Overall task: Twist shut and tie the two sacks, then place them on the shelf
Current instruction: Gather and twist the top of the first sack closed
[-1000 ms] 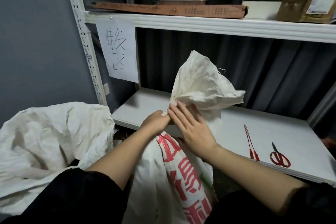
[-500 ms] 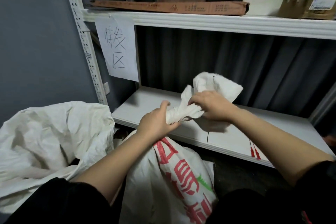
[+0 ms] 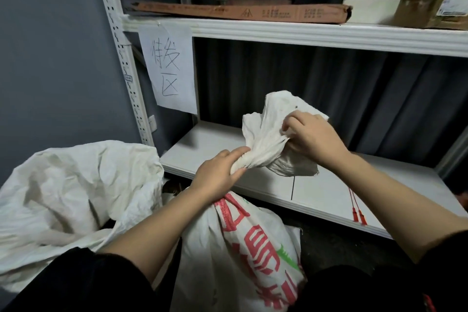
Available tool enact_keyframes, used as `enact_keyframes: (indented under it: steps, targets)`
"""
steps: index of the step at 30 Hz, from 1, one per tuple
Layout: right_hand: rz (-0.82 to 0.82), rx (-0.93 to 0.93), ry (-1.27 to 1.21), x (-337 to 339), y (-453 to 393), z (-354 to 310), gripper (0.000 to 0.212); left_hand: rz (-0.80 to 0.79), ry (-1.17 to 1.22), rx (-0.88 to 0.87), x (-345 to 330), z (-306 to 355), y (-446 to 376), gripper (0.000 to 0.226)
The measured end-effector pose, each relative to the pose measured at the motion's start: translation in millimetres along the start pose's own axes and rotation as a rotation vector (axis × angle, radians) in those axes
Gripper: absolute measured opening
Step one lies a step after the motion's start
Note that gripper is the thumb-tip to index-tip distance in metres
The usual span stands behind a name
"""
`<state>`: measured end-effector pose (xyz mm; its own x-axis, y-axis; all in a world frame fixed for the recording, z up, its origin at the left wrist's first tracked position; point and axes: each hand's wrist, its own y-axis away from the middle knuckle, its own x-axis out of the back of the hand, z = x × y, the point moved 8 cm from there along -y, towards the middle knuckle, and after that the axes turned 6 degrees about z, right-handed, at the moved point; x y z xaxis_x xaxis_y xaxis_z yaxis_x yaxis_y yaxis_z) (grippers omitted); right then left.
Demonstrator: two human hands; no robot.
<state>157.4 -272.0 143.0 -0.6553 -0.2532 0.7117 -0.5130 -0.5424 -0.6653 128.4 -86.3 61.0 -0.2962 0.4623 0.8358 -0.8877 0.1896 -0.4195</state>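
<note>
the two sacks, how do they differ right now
The printed sack has red lettering; the plain sack shows none. The printed sack's neck is twisted, gripped by the left hand and right hand; the plain sack lies open, slumped and untouched. Both are white, below the shelf.

My one head view looks forward and down, close over both forearms, toward the shelf's (image 3: 316, 192) front edge.

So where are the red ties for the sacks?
In the head view, the red ties lie on the lower shelf, near its front edge on the right, just beyond the right forearm and right of the printed sack.
</note>
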Motion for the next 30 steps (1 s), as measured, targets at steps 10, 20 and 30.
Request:
enact_keyframes:
  steps: [10, 20, 30]
  targets:
    - [-0.159, 0.049, 0.173, -12.5, 36.7, 36.3, 0.032, -0.073, 0.164, 0.035, -9.1, -14.9, 1.4, 0.045]
    - [-0.075, -0.209, 0.146, 18.0, -0.4, 59.2, 0.017, -0.232, 0.216, -0.002, -19.9, 1.2, 1.1, 0.046]
    - [-0.071, -0.015, -0.346, -26.2, 38.3, -53.6, 0.058, -0.176, 0.800, 0.277, -19.0, -2.3, 1.7, 0.042]
